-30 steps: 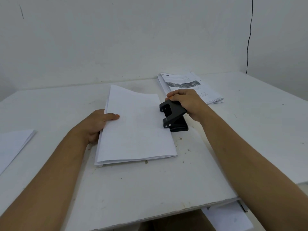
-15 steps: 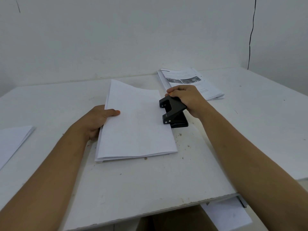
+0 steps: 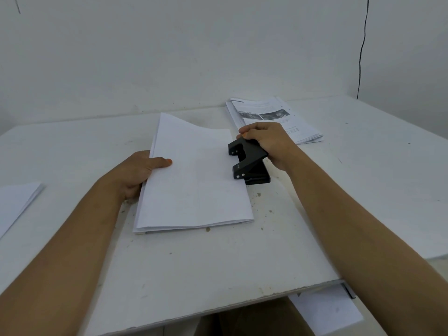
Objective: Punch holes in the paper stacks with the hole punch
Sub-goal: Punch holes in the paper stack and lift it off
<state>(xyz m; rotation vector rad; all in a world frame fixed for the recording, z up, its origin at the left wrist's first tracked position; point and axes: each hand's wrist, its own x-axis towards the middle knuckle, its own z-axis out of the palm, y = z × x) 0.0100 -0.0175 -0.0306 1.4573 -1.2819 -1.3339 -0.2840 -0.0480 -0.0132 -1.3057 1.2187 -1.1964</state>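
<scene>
- The punching step was judged to be in hand: the white paper stack lay flat on the table, its right edge tucked into the black hole punch.
- The stack's left edge was pinched by the left hand, thumb laid on top of the sheets and fingers hidden beneath.
- The punch's raised lever was covered by the right hand, fingers curled over its far side; the lever was seen tilted up, so the press was taken as not yet made.
- How deep the sheets sat in the slot could not be told from this angle; possibly only the top ones were in.
- Next, a firm downward push on the lever was called for, with the stack held square against the punch.
- A printed stack was seen behind the right hand, and another plain stack at the far left, presumably waiting or done.
</scene>
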